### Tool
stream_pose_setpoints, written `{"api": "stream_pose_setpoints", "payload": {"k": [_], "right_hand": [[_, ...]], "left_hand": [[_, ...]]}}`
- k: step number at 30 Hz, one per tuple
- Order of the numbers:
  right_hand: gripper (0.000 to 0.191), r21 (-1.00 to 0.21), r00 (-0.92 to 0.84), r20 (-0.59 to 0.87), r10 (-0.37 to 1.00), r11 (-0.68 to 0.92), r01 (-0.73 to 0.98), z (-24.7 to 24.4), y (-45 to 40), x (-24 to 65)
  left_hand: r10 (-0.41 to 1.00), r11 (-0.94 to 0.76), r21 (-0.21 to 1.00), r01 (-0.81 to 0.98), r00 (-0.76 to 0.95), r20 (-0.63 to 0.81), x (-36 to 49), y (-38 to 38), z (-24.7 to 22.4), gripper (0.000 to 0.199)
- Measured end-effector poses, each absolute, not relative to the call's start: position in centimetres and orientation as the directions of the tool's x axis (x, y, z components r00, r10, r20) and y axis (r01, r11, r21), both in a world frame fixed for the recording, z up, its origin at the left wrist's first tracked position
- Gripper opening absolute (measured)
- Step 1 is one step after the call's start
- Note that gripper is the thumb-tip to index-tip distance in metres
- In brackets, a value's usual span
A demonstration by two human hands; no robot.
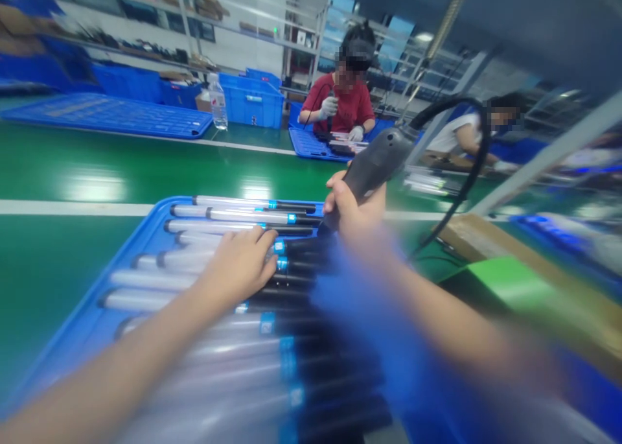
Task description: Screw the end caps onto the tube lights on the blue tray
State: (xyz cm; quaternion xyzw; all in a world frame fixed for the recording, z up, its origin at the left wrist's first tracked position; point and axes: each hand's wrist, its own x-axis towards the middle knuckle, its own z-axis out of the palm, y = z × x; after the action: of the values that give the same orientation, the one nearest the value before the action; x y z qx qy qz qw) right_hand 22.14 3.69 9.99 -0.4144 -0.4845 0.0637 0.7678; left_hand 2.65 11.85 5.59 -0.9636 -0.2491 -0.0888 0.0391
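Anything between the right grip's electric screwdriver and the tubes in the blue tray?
Nothing visible. The right grip holds the electric screwdriver angled down toward the tubes; the left grip lies over them, beside that path. The cable loops off to the right. Blur hides any tip contact.

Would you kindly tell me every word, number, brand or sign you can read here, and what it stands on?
No text is legible.
Blue labels on the tubes: pale marks, too blurred to read.
Clear bottle: reddish print, too small to read.
Dark handheld tool: small pale mark, too blurred to read.
Blue crate: pale patch, too small to read.
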Motion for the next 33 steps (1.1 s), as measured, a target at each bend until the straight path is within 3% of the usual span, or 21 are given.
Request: {"api": "stream_pose_setpoints", "payload": {"k": [4, 9, 14, 23, 33], "right_hand": [[0.035, -0.653, 0.515, 0.719, 0.466, 0.707, 0.271, 9.7, 4.0, 22.2], [0.033, -0.659, 0.487, 0.715, 0.501, 0.716, 0.230, 9.3, 3.7, 21.9], [0.031, -0.675, 0.495, 0.702, 0.512, 0.700, 0.232, 9.4, 3.5, 21.7], [0.040, -0.686, 0.466, 0.696, 0.546, 0.698, 0.208, 9.0, 4.4, 21.4], [0.037, -0.671, 0.467, 0.716, 0.519, 0.696, 0.254, 9.1, 4.5, 21.1]], "left_hand": [[0.378, -0.912, -0.092, 0.400, 0.906, 0.193, 2.5, 11.4, 5.2, 0.047], [0.214, -0.971, -0.036, 0.235, 0.930, 0.298, 2.1, 11.8, 4.4, 0.041], [0.149, -0.983, -0.044, 0.177, 0.917, 0.369, 1.9, 12.1, 4.1, 0.040], [0.106, -0.983, -0.091, 0.160, 0.897, 0.430, 1.9, 12.3, 3.8, 0.035], [0.149, -0.980, -0.066, 0.185, 0.918, 0.367, 1.9, 11.9, 4.2, 0.037]]}}
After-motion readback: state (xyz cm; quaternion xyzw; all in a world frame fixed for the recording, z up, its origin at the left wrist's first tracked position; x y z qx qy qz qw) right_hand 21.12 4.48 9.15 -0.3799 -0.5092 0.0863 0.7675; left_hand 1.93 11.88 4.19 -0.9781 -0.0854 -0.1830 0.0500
